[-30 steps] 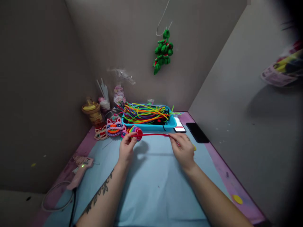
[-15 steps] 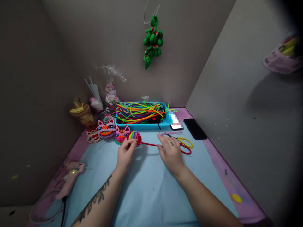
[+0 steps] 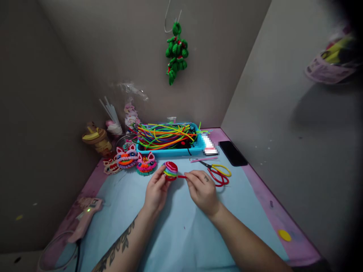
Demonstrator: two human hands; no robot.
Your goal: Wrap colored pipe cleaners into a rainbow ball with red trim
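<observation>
My left hand (image 3: 157, 187) is closed on a small rainbow-striped dome of pipe cleaner (image 3: 170, 170), red on top and along its lower edge. From the dome's right side a red pipe cleaner (image 3: 182, 176) reaches toward my right hand (image 3: 202, 189), which pinches its other end between thumb and fingers. Both hands are above the blue cloth (image 3: 181, 223). Just right of my right hand lie scissors (image 3: 217, 172) with one yellow and one red handle loop.
Behind the hands stands a blue tray (image 3: 170, 153) of colourful pipe cleaners. Fuzzy animal heads (image 3: 146, 164) sit to its left. A phone (image 3: 233, 153) lies at the right, a pink glue gun (image 3: 86, 219) with its cord at the left, and a yellow disc (image 3: 284, 235) near the right edge.
My left hand has turned the dome so its red top faces up. The visible red strand between the hands is shorter, and my right hand's fingers have closed in a pinch.
</observation>
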